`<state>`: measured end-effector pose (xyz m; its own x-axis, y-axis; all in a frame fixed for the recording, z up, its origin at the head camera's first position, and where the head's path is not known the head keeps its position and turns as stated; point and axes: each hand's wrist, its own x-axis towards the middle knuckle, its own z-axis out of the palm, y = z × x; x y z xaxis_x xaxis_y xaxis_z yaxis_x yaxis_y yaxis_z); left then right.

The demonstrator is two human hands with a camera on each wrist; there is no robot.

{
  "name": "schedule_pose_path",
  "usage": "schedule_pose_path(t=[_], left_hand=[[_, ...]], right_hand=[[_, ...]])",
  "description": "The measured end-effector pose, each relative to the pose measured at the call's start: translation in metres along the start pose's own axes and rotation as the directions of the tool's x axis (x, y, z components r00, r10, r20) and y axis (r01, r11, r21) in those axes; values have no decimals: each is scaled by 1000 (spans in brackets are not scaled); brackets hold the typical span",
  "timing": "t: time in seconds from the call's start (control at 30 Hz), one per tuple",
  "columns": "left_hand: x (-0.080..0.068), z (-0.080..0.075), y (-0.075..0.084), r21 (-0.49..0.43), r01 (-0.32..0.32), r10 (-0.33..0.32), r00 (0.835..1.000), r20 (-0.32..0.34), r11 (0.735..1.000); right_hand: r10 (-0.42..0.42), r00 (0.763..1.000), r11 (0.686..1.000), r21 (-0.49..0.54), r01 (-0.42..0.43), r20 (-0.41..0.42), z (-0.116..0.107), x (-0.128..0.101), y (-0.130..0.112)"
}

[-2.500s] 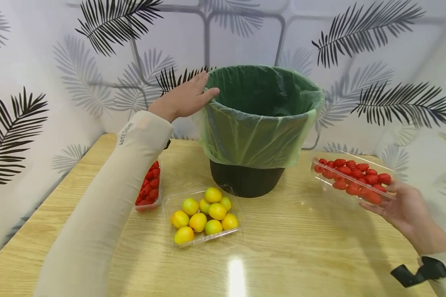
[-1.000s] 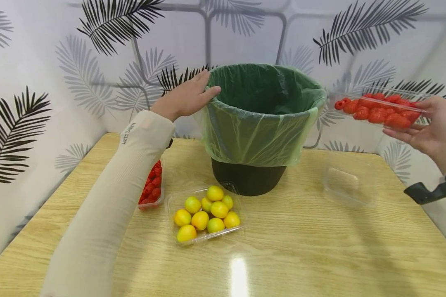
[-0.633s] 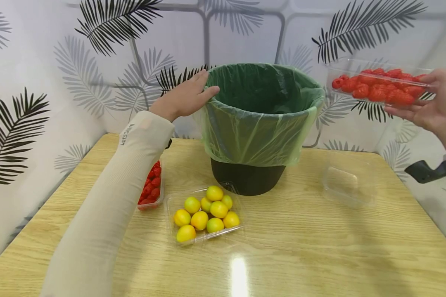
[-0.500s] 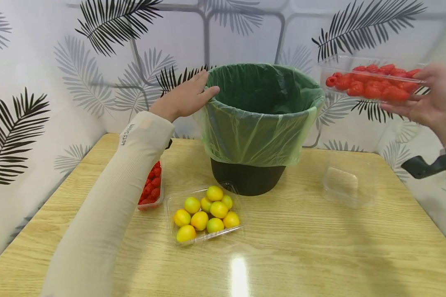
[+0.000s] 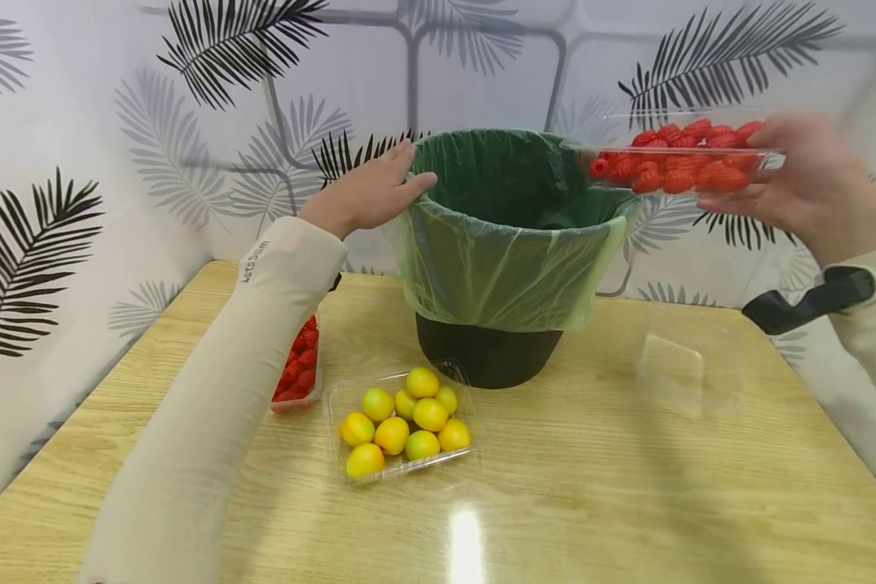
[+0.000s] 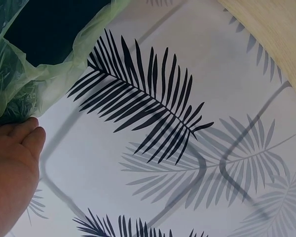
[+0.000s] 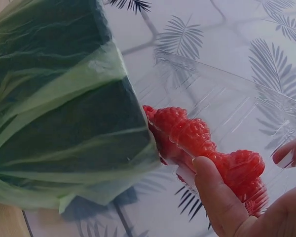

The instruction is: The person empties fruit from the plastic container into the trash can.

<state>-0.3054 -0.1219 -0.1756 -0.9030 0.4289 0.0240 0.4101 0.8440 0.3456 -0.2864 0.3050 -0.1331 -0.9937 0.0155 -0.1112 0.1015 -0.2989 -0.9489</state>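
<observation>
My left hand point(image 5: 372, 191) rests on the left rim of the black bin point(image 5: 489, 353), its fingers fairly straight against the pale green liner point(image 5: 511, 280). In the left wrist view the fingertips of that hand point(image 6: 12, 173) touch the bunched plastic. My right hand point(image 5: 799, 170) holds the right end of a clear plastic container of red raspberries point(image 5: 686, 162), up off the table. The container's left end overlaps the bin's right rim in the head view. In the right wrist view, the raspberries point(image 7: 192, 133) lie along the container's lower side, near the liner.
A clear tray of yellow and greenish fruit point(image 5: 409, 426) sits in front of the bin. Another raspberry container point(image 5: 295, 373) stands left, partly hidden by my sleeve. A see-through plastic container point(image 5: 686, 365) without fruit is on the right of the wooden table point(image 5: 569, 503).
My right hand has lifted the raspberry container above the other clear container, then moved it left to the bin's right rim. The left hand has stayed at the rim.
</observation>
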Motion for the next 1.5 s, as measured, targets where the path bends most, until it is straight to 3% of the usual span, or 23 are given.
schedule_pose_path(t=[0.23,0.4,0.7,0.97,1.23,1.5], left_hand=[[-1,1,-1,14,12,-12,1000,11,1000],[-1,0,-2,16,11,-11,1000,1,1000],[-1,-1,-1,23,5,-5,1000,5,1000],[-1,-2,0,36,5,-5,1000,0,999],[0,-2,-1,19,4,-4,1000,9,1000],[1,-2,-1,19,3,-4,1000,11,1000]], right_hand=[[55,994,998,-47,-51,98,21,4,1],[39,989,989,-149,-17,143,38,5,1],[-102,993,929,-351,119,66,58,0,9],[-198,978,829,-521,203,66,70,-2,10],[-238,969,676,-704,218,70,82,-8,15],[-311,940,531,-795,294,139,89,-10,19]])
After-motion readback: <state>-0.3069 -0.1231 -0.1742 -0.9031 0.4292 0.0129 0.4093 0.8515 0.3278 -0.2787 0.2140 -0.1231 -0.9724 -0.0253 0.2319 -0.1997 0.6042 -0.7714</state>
